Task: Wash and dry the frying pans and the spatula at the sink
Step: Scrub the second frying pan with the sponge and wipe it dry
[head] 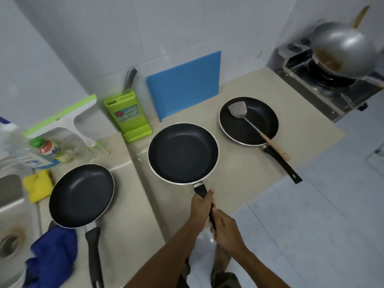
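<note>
Three black frying pans are in view on the beige counter point(239, 169). Both hands grip the handle of the middle pan point(182, 152): my left hand point(202, 206) near the pan's base and my right hand point(227, 229) lower on the handle. The left pan point(81, 194) lies beside the sink point(10, 204), its handle pointing toward me. The right pan point(249, 121) holds a metal spatula point(238, 110) with a wooden handle resting over its rim.
A yellow sponge point(38, 185), a dish soap bottle point(53, 150) and a blue cloth point(54, 254) lie by the sink. A green knife block point(128, 115), a blue cutting board point(185, 84) and a squeegee point(64, 119) stand at the wall. A wok point(345, 48) sits on the stove at far right.
</note>
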Demonstrator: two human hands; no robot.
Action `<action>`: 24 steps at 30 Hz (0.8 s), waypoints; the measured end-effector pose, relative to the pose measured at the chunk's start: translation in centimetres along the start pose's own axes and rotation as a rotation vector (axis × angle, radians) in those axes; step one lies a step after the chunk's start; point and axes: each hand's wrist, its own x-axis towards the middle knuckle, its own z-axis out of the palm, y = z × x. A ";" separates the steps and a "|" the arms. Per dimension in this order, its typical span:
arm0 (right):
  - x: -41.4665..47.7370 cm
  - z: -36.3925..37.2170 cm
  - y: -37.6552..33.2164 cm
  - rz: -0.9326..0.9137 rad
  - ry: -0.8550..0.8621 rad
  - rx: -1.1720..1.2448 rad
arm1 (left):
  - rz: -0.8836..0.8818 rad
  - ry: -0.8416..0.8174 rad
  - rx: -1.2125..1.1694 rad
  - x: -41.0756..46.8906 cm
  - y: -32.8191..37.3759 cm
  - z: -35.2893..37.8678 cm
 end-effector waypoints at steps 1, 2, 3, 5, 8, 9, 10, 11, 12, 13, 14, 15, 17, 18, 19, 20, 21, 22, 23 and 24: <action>0.1 -0.2 0.2 0.010 -0.017 -0.004 | -0.001 0.014 -0.006 0.0 -0.2 0.1; 0.2 -0.3 0.3 0.009 -0.029 -0.007 | -0.002 0.028 -0.005 0.0 -0.4 0.2; 0.3 -0.4 0.2 -0.002 -0.036 -0.010 | -0.002 0.039 0.000 0.1 -0.5 0.3; 0.5 -0.4 0.2 0.002 -0.048 0.016 | -0.004 0.055 0.005 0.4 -0.9 0.4; 0.9 -0.1 0.8 0.010 -0.063 0.030 | 0.004 0.071 0.013 0.5 -1.2 0.4; 1.0 0.0 0.9 0.008 -0.064 0.025 | 0.008 0.069 0.015 0.5 -1.2 0.3; 1.1 0.0 1.0 0.000 -0.064 0.023 | 0.013 0.067 0.010 0.6 -1.3 0.2; 1.2 -0.1 1.1 -0.009 -0.066 0.013 | 0.016 0.068 0.003 0.6 -1.4 0.2; 1.2 -0.2 1.0 -0.020 -0.073 -0.008 | 0.016 0.074 0.000 0.5 -1.3 0.2; 1.2 -0.2 0.9 -0.028 -0.082 -0.032 | 0.015 0.082 0.003 0.5 -1.3 0.3; 1.3 -0.2 0.9 -0.030 -0.090 -0.046 | 0.012 0.092 0.005 0.6 -1.3 0.4; 1.4 -0.2 0.9 -0.025 -0.097 -0.046 | 0.009 0.103 0.001 0.7 -1.3 0.3; 1.6 0.1 1.0 -0.023 -0.099 -0.047 | 0.005 0.111 -0.005 0.9 -1.5 0.2; 1.7 0.3 1.1 -0.022 -0.096 -0.048 | 0.008 0.105 0.001 0.9 -1.6 0.1; 1.8 0.5 1.2 -0.024 -0.091 -0.049 | 0.008 0.096 0.003 1.1 -1.6 0.0; 1.8 0.6 1.4 -0.028 -0.086 -0.054 | 0.005 0.086 0.008 1.2 -1.8 -0.2; 1.8 0.7 1.6 -0.032 -0.088 -0.063 | 0.004 0.078 0.014 1.3 -2.0 -0.4; 1.8 0.8 1.7 -0.040 -0.093 -0.092 | 0.003 0.070 0.019 1.3 -2.1 -0.5; 1.9 0.9 1.8 -0.047 -0.104 -0.129 | -0.001 0.063 0.023 1.4 -2.3 -0.5; 2.0 0.9 1.8 -0.049 -0.111 -0.156 | -0.006 0.058 0.023 1.5 -2.3 -0.5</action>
